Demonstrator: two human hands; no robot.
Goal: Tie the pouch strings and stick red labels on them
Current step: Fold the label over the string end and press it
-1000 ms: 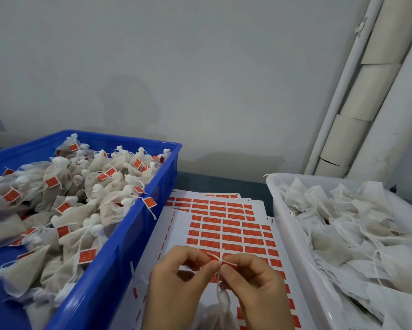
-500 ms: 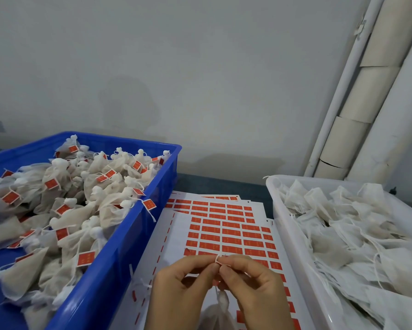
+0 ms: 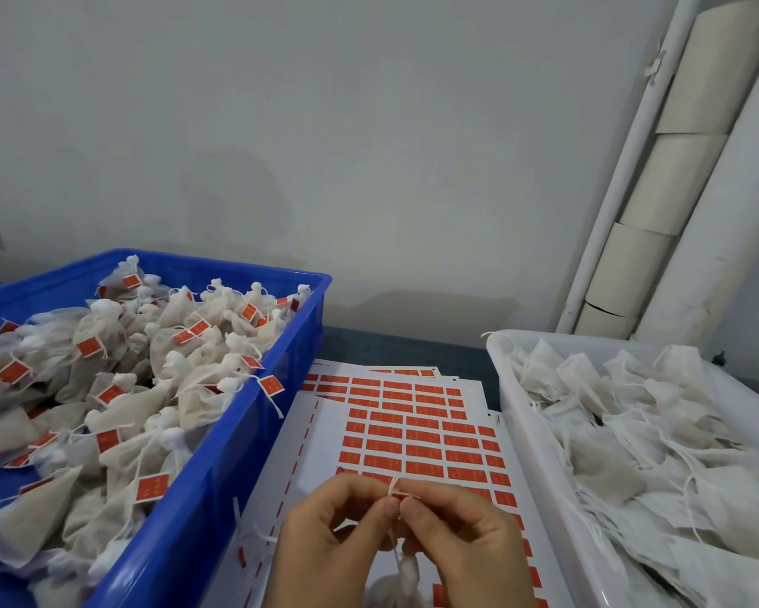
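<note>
To the left of the pinch stands a blue crate (image 3: 219, 498) heaped with tied, labelled pouches (image 3: 184, 388); to its right, a white bin (image 3: 502, 366) of loose pouches (image 3: 623, 441). Label sheets (image 3: 325, 432) lie beneath and beyond it. The left hand (image 3: 325, 546) and right hand (image 3: 469, 541) meet knuckles-up, fingers curled, thumb and forefinger tips pressed together on a white string (image 3: 394, 485) with a red label (image 3: 397, 498) between them. The string's pouch (image 3: 406, 574) hangs directly below the grip, between the palms.
</note>
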